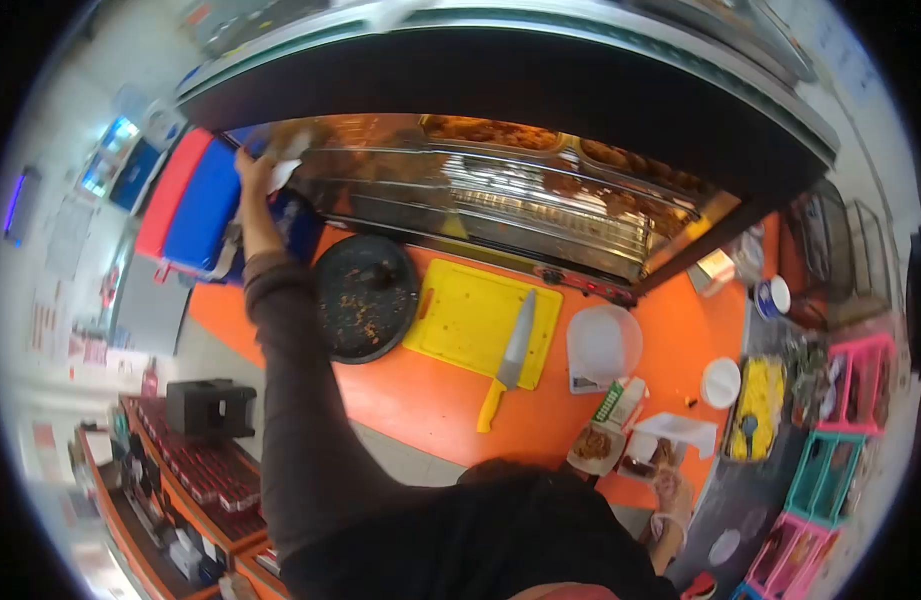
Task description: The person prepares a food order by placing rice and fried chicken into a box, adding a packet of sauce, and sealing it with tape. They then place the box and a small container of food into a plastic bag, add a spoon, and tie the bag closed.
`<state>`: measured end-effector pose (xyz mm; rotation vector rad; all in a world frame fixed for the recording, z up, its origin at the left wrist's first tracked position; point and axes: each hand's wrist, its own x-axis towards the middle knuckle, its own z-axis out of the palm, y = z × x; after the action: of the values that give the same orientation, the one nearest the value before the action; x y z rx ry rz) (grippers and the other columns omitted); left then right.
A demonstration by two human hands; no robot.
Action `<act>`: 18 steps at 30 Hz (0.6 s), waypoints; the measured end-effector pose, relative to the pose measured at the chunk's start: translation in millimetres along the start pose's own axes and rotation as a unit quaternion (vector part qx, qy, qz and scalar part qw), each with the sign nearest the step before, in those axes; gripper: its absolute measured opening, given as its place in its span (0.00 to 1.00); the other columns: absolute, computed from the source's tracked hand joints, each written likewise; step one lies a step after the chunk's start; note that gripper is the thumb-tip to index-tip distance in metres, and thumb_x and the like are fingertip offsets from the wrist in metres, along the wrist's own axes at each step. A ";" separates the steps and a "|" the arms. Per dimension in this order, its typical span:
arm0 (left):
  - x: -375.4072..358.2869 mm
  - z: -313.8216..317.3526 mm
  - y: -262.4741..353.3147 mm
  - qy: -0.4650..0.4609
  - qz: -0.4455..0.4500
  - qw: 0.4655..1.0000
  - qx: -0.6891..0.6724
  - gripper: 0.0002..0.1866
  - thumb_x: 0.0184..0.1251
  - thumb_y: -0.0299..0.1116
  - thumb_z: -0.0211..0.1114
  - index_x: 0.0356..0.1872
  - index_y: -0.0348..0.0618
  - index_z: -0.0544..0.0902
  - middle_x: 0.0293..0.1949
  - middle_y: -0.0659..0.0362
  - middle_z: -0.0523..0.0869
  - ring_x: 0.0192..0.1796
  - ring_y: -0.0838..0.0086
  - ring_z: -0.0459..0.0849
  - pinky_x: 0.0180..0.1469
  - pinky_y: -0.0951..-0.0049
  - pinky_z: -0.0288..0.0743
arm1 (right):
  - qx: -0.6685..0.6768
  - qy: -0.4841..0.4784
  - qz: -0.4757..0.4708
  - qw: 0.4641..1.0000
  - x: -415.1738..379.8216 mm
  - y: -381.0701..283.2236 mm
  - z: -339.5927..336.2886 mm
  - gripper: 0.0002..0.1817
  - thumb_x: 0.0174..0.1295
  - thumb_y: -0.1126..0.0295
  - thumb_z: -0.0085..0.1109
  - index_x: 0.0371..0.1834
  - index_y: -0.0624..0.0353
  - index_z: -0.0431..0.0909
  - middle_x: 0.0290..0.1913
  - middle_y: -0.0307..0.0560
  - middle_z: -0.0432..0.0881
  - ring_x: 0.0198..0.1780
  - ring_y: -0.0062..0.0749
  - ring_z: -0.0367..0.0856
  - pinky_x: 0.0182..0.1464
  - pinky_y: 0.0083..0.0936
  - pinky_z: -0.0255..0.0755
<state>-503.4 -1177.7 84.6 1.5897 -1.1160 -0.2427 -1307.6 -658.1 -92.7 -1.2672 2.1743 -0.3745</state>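
Orange counter (420, 410) carries yellow board (460, 315). From board: black round pan (358, 300) sits 9 o'clock, display case (540, 205) 12, food carton (595, 446) between 4 and 5.

Smooth, matt yellow plastic cutting board (470, 318)

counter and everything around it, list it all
display case: one, black-framed, across the top
cool box: one, blue and red, upper left
pan: one, black, left of board
cutting board: one, yellow, mid-counter
knife: one, yellow handle, across board
tubs: several, whitish, right of board
food boxes: two, whitish, lower right
food tray: one, yellow contents, right
baskets: several, pink and teal, right edge
counter: one, orange, centre
left hand: one, beside cool box
right hand: one, at food boxes
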 end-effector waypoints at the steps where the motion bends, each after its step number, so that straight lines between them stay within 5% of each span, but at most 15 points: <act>1: 19.2 -0.2 -43.0 -0.018 0.082 0.995 -0.047 0.34 0.40 0.19 0.60 0.58 0.35 0.71 0.39 0.48 0.82 0.32 0.62 0.84 0.28 0.65 0.79 | -0.013 0.015 -0.026 0.999 2.7 -12.6 -6.6 0.15 0.51 0.72 0.63 0.44 0.60 0.81 0.33 0.53 0.83 0.36 0.39 0.83 0.40 0.28 0.76; 2: 25.2 -3.1 -63.4 -0.022 0.012 1.000 0.013 0.36 0.39 0.18 0.60 0.60 0.34 0.69 0.46 0.45 0.79 0.35 0.60 0.84 0.29 0.66 0.79 | 0.034 0.005 -0.035 0.999 4.7 -19.9 -8.1 0.18 0.52 0.71 0.63 0.48 0.59 0.80 0.38 0.53 0.83 0.40 0.39 0.83 0.45 0.29 0.75; 3: 3.4 0.0 -40.8 -0.022 -0.010 0.999 0.029 0.38 0.40 0.18 0.61 0.62 0.34 0.66 0.55 0.45 0.74 0.48 0.59 0.82 0.43 0.65 0.79 | 0.079 -0.007 -0.044 0.996 5.6 -24.8 -7.9 0.20 0.53 0.69 0.64 0.51 0.58 0.79 0.42 0.53 0.83 0.45 0.40 0.83 0.49 0.30 0.74; 5: -20.1 14.7 -44.4 -0.022 0.125 0.990 0.059 0.40 0.43 0.17 0.62 0.65 0.35 0.63 0.59 0.47 0.70 0.60 0.61 0.74 0.59 0.65 0.71 | 0.351 -0.079 0.049 0.932 16.6 -44.0 2.3 0.29 0.58 0.64 0.63 0.65 0.54 0.70 0.55 0.53 0.78 0.55 0.42 0.79 0.54 0.36 0.73; 8: -63.5 40.3 -16.6 -0.124 0.123 0.984 -0.041 0.41 0.45 0.18 0.63 0.67 0.35 0.61 0.61 0.48 0.69 0.66 0.61 0.67 0.68 0.66 0.60 | 0.440 -0.152 0.029 0.885 12.8 -128.0 -24.8 0.41 0.63 0.46 0.56 0.76 0.46 0.52 0.67 0.55 0.66 0.67 0.46 0.67 0.59 0.39 0.69; 10: -96.9 61.4 5.3 -0.123 0.169 0.978 -0.007 0.41 0.45 0.18 0.64 0.67 0.35 0.61 0.61 0.48 0.68 0.66 0.60 0.68 0.68 0.66 0.60 | 0.440 -0.151 0.044 0.884 11.1 -148.8 -39.8 0.44 0.62 0.42 0.54 0.77 0.43 0.48 0.67 0.56 0.66 0.67 0.47 0.66 0.61 0.40 0.68; 13: -125.7 91.1 31.1 -0.135 0.217 0.966 -0.029 0.41 0.46 0.20 0.65 0.67 0.35 0.62 0.61 0.47 0.68 0.65 0.57 0.68 0.68 0.66 0.59 | 0.566 -0.188 0.026 0.802 8.5 -129.0 -38.8 0.47 0.61 0.32 0.46 0.78 0.38 0.42 0.69 0.58 0.63 0.67 0.53 0.66 0.62 0.50 0.68; 15: -155.8 104.3 60.9 -0.127 0.259 0.956 0.046 0.39 0.47 0.22 0.66 0.66 0.35 0.63 0.60 0.46 0.68 0.63 0.55 0.69 0.68 0.63 0.60 | 0.693 -0.217 -0.080 0.683 -2.3 -106.3 -33.8 0.47 0.60 0.27 0.38 0.78 0.34 0.38 0.71 0.61 0.58 0.68 0.62 0.63 0.62 0.67 0.62; 16: -163.8 111.1 65.0 -0.132 0.279 0.950 0.042 0.39 0.47 0.23 0.66 0.66 0.36 0.64 0.60 0.44 0.68 0.65 0.54 0.67 0.67 0.61 0.60 | 0.701 -0.194 -0.077 0.682 -7.6 -94.6 -33.7 0.47 0.60 0.27 0.38 0.78 0.34 0.38 0.71 0.61 0.58 0.68 0.62 0.63 0.62 0.67 0.62; 18: -174.3 122.0 77.4 -0.166 0.309 0.933 0.082 0.39 0.48 0.23 0.65 0.66 0.37 0.64 0.60 0.46 0.70 0.64 0.56 0.69 0.66 0.63 0.61 | 0.772 -0.255 -0.093 0.574 -16.8 -75.6 -38.5 0.46 0.59 0.25 0.31 0.78 0.32 0.39 0.73 0.63 0.53 0.68 0.68 0.61 0.60 0.76 0.57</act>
<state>-717.8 -1121.0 39.1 1.2831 -1.8822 0.0091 -1272.5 -683.9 -18.0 -0.3474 0.5304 -1.3589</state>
